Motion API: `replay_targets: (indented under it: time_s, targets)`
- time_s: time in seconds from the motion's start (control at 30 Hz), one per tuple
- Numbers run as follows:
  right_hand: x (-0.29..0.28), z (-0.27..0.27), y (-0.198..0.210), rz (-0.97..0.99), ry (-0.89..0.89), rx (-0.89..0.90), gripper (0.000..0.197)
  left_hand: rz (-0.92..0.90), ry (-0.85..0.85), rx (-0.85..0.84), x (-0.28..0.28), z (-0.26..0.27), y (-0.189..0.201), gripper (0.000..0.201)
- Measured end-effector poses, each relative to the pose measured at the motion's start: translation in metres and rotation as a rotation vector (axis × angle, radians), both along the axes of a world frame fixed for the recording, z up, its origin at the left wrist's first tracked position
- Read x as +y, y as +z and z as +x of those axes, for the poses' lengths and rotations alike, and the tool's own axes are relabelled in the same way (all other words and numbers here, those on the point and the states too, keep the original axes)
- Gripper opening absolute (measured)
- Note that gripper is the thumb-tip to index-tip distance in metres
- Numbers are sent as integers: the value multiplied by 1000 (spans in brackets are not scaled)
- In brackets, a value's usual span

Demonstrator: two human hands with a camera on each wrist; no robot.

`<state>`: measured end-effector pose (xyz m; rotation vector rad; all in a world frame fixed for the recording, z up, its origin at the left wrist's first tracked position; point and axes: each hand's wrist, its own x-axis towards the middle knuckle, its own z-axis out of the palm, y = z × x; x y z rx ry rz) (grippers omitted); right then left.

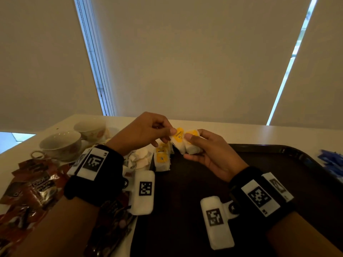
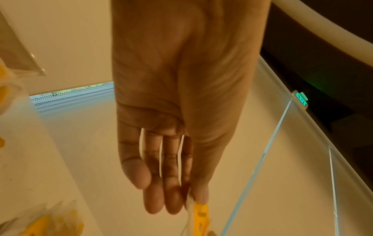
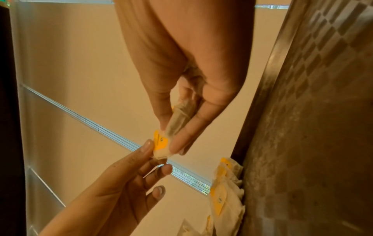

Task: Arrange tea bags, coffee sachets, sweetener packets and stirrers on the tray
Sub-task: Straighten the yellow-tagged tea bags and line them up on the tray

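Note:
Above the dark tray (image 1: 213, 191) my right hand (image 1: 188, 146) holds a small bunch of white tea bags (image 1: 192, 145) with yellow tags. My left hand (image 1: 171, 134) pinches the front tea bag (image 1: 178, 136) of that bunch at its tag end. In the right wrist view my right hand (image 3: 171, 140) grips the tea bags (image 3: 179, 119), and my left thumb presses the yellow tag (image 3: 160, 141). The left wrist view shows my left hand (image 2: 194, 200) pinching the yellow-tagged tea bag (image 2: 199, 213). Two tea bags (image 1: 162, 161) lie at the tray's far left edge.
A loose heap of tea bags (image 1: 140, 160) lies on the white table just left of the tray. Red-brown coffee sachets (image 1: 35, 188) spread at the near left. Two teacups (image 1: 62, 143) stand at the far left. Blue packets (image 1: 332, 161) lie right of the tray.

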<state>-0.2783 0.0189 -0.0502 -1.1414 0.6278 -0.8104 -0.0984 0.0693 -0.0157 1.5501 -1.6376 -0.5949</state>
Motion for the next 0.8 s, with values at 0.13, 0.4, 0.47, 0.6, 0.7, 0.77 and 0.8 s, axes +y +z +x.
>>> replay_targets:
  time_s: [0.13,0.4,0.47,0.6,0.7,0.77,0.8]
  targets:
    - [-5,-5,3,37,-26,-55,16,-16,31,71,6,1,9,16]
    - [-10,-11,3,53,-57,-43,17,205,-13,-181,17,22,14,8]
    - [-11,-11,3,40,-57,-23,23,313,-73,-224,15,22,9,10]
    - [-13,-10,4,33,-65,1,27,408,-184,-225,8,18,-4,7]
    - [-14,-11,4,30,-66,11,20,421,-173,-268,2,18,-13,5]
    - [-15,-12,3,26,-51,24,15,395,-125,-315,-2,22,-19,6]
    - [-15,-12,3,25,-43,34,14,368,-93,-345,-3,25,-21,7]
